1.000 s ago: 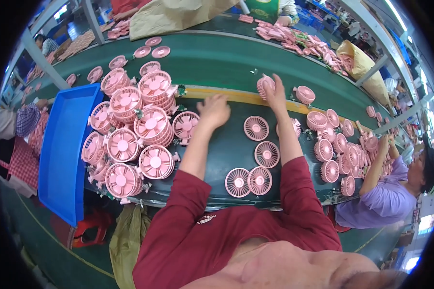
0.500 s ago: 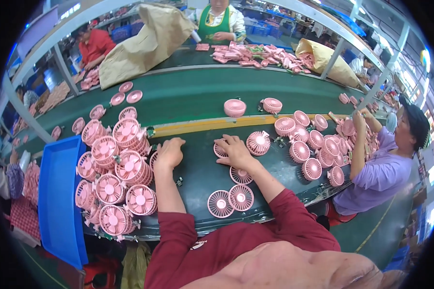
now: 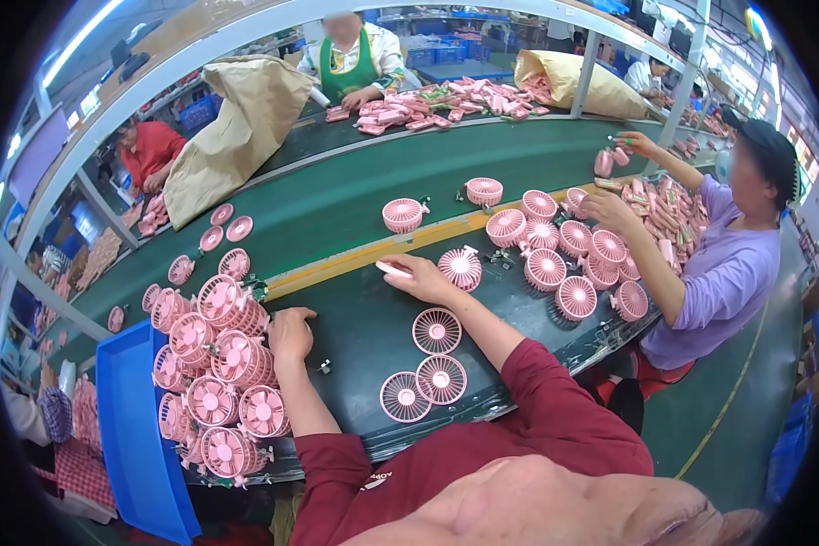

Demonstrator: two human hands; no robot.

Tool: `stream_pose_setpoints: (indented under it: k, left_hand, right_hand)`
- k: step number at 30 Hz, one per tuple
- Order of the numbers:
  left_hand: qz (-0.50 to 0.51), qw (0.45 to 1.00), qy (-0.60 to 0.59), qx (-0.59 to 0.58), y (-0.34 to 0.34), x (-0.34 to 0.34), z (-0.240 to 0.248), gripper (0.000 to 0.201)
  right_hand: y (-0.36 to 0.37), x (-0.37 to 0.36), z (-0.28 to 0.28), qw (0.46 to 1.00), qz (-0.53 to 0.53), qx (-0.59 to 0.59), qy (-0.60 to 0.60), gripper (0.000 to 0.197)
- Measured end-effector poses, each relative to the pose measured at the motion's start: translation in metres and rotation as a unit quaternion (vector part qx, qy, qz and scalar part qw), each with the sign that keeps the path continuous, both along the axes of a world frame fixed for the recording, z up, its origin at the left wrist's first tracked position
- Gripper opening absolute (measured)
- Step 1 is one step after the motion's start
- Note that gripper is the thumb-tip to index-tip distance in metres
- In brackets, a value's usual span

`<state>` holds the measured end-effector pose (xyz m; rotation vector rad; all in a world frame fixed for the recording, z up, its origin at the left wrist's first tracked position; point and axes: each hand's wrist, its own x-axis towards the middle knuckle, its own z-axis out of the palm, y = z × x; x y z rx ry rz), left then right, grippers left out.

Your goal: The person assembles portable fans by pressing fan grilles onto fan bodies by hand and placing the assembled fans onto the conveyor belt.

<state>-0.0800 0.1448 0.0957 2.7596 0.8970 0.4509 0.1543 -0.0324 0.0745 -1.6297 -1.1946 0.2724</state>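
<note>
My right hand is closed on a pink fan grille, seen nearly edge-on above the dark green work surface. My left hand rests against the right side of a pile of pink fan heads; its fingers are mostly hidden, so I cannot tell if it grips one. Between my forearms and the table's front edge lie three loose round grilles, one apart and two overlapping. A fan head with its grille up sits just right of my right hand.
A blue tray stands left of the pile. Beyond a yellow strip, the green belt carries fan heads and small discs. More fan heads lie at right, beside a co-worker in purple. A small dark part lies near my left forearm.
My right hand has lifted a grille from the surface and moved left. My left hand has drawn toward the pile. The co-worker at right now reaches over the belt. The view has shifted slightly.
</note>
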Motion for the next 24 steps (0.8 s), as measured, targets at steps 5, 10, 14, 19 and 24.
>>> stream_pose_setpoints:
  k: [5,10,14,19,24]
  left_hand:
    - [0.114,0.989,-0.091,0.005,0.0,0.011,-0.006,0.015]
    - [0.129,0.931,-0.265,-0.216,0.0,0.038,-0.016,0.034]
    - [-0.015,0.729,-0.358,-0.584,-0.035,0.075,-0.006,0.051]
    - [-0.134,0.636,-0.312,-0.693,-0.06,0.093,-0.016,0.048]
    - [-0.084,0.574,-0.367,-0.727,-0.061,0.091,-0.032,0.061]
  right_hand:
    - [0.006,0.007,0.001,0.961,0.07,-0.005,0.269,0.042]
    - [0.002,-0.012,0.026,0.932,0.118,0.096,0.329,0.035]
    - [-0.001,-0.016,0.038,0.942,0.092,0.123,0.3,0.034]
    - [-0.006,-0.002,0.027,0.988,-0.064,0.106,0.094,0.045]
    - [0.002,-0.02,0.017,0.99,-0.049,0.112,-0.076,0.041]
